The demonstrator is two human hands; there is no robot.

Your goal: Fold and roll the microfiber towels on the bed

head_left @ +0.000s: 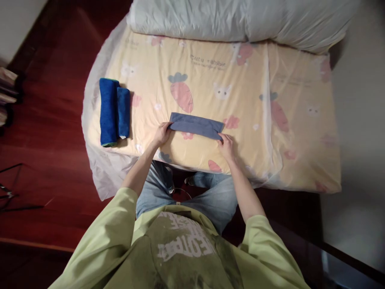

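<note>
A grey-blue towel (195, 124), folded into a long narrow strip, lies across the bed in front of me. My left hand (163, 133) pinches its left end between thumb and fingers. At the opposite end, my right hand (226, 144) grips the near right corner, fingers closed on the cloth. The strip slopes slightly down toward the right, with a fold line running along its length. To the left rest two rolled blue towels side by side, a larger roll (108, 112) and a smaller roll (123, 112).
The bed (204, 84) has a yellow carrot-and-rabbit print under clear plastic sheeting (105, 172). A pale bundled quilt (192, 20) lies along its far edge. Dark red floor (54, 132) spreads at left, where thin black stand legs (18, 206) show. A wall (357, 132) rises at right.
</note>
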